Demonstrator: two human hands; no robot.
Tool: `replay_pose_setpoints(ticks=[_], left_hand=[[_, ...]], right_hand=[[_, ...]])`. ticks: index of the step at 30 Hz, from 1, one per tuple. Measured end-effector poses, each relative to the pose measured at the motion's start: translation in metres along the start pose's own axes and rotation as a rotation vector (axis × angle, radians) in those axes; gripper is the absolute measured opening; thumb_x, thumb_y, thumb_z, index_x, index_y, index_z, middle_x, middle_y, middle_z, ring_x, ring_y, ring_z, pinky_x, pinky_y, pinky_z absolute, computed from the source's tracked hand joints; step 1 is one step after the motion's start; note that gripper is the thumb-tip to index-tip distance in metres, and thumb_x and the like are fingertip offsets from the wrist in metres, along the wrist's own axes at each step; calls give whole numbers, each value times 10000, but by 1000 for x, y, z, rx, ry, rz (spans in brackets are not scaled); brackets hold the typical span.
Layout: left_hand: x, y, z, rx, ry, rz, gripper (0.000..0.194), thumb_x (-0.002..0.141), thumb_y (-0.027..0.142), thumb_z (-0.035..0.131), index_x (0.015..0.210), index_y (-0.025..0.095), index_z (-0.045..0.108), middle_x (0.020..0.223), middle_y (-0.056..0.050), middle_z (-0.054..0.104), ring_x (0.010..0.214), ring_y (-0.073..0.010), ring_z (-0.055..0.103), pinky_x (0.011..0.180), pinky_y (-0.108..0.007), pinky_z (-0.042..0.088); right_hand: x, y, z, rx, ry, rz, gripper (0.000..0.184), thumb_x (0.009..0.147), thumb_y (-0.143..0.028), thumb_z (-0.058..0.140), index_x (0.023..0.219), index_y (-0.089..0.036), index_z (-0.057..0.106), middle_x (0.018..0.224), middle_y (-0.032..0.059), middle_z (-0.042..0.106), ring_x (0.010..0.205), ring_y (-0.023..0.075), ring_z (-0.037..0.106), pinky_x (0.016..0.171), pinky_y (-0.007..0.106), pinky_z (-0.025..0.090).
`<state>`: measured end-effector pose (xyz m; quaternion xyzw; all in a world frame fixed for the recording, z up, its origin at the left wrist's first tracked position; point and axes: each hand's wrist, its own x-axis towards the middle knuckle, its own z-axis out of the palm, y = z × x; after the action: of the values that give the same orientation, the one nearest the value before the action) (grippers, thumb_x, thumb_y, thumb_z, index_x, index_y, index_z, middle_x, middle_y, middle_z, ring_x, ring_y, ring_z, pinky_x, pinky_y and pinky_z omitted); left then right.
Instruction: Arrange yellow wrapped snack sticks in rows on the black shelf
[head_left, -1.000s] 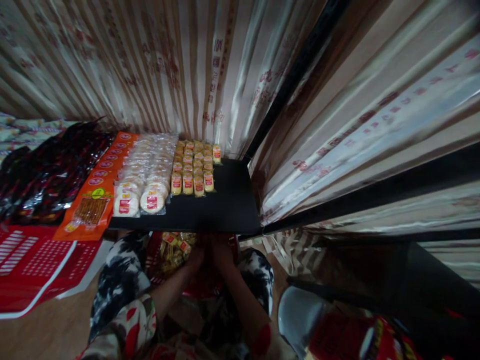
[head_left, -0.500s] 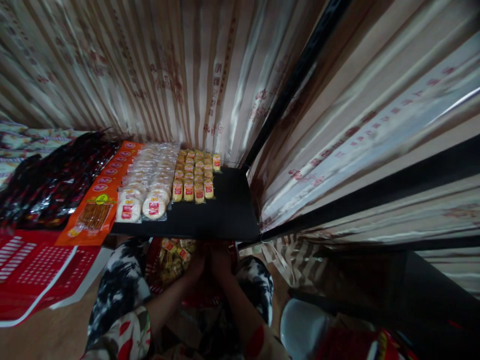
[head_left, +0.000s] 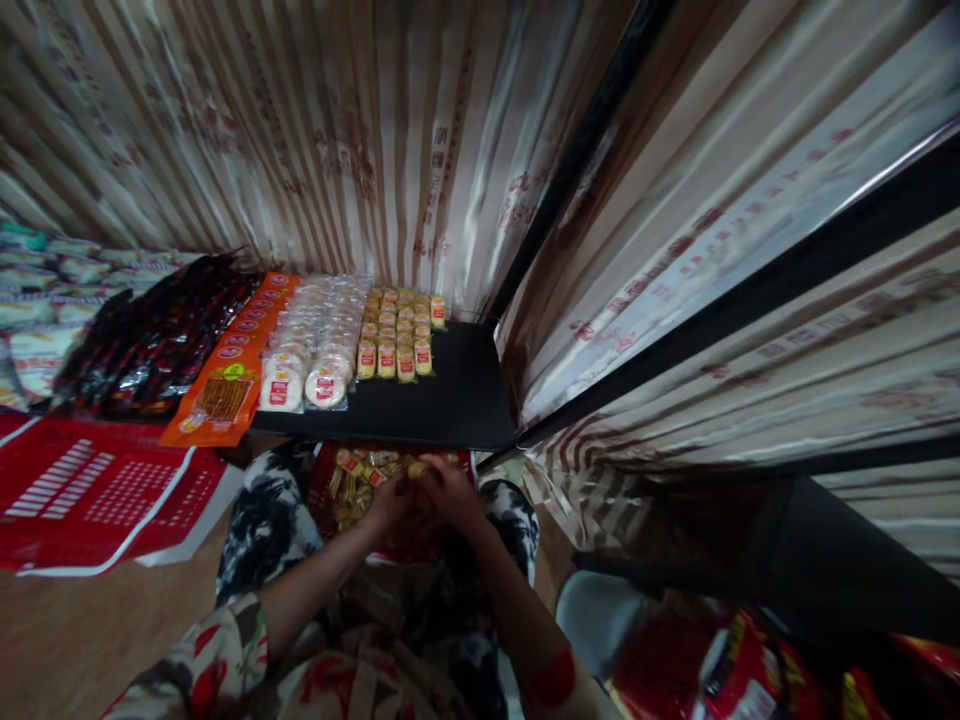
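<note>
Knees [head_left: 266, 505] flank a red basket [head_left: 320, 480] of wrapped yellow packets [head_left: 356, 495], over which both hands come together: the right hand [head_left: 452, 492] pinches one small packet [head_left: 417, 469], while the left hand [head_left: 390, 503] sits close beside it, its grip too dim to tell. Handling that single packet looks like the step in hand; any lift calls for clearing the bench [head_left: 450, 415] edge just beyond. Farther back, similar packets stand in rows [head_left: 386, 360] beside round white packs [head_left: 327, 385], before a pleated curtain [head_left: 405, 130].

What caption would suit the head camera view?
Both hands over a red basket of wrapped snacks, beside a black shelf lined with packets.
</note>
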<state>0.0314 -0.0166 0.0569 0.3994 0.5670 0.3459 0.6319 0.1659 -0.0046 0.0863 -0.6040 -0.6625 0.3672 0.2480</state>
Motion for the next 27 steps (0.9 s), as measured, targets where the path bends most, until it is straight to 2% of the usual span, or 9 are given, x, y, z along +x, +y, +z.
replay_pose_setpoints(ticks=[6,9,13,17,21,24,27], left_hand=[[-6,26,-7,19,24,106,237,640,198,573,865,133,608,704,-14,640,673,-139,575,648,-245,453],[-7,48,-10,7,-13,139,298,634,230,587,916,135,608,724,-4,623,663,-118,563,632,-222,443],[-4,78,-14,-25,20,102,432,630,282,619,1031,137,554,706,32,559,552,-67,504,530,-186,406],[5,102,-15,-62,32,129,482,620,331,656,1045,137,537,725,32,549,536,-49,481,506,-176,393],[11,115,-10,-94,53,151,504,623,279,676,1084,139,524,858,-19,599,625,-61,528,548,-171,426],[16,117,-2,-90,80,132,491,627,250,661,1085,141,523,955,-50,603,629,-65,532,501,-161,410],[25,118,6,-95,75,136,440,652,226,611,1074,138,524,905,-44,610,640,-80,546,490,-157,399]], right_hand=[[3,-4,-4,428,61,31,353,804,-359,488,1109,-194,552,1042,65,656,945,166,622,841,303,486],[9,-14,-13,539,86,47,296,770,-386,541,992,-193,575,917,39,671,832,149,638,764,273,506],[12,-26,-28,659,164,95,265,706,-401,621,827,-174,556,733,-1,646,667,122,619,627,229,499],[12,-29,-31,897,231,186,350,677,-400,655,915,-184,514,733,-13,644,619,106,614,589,218,497],[14,-30,-27,1120,334,266,479,673,-354,665,1081,-208,459,794,-6,658,667,107,635,667,241,519],[19,-32,-25,1168,370,261,470,681,-331,653,1094,-218,459,868,10,662,742,118,647,721,251,521],[24,-30,-24,1105,389,246,428,703,-361,626,1071,-216,464,883,19,660,762,137,652,723,269,524]])
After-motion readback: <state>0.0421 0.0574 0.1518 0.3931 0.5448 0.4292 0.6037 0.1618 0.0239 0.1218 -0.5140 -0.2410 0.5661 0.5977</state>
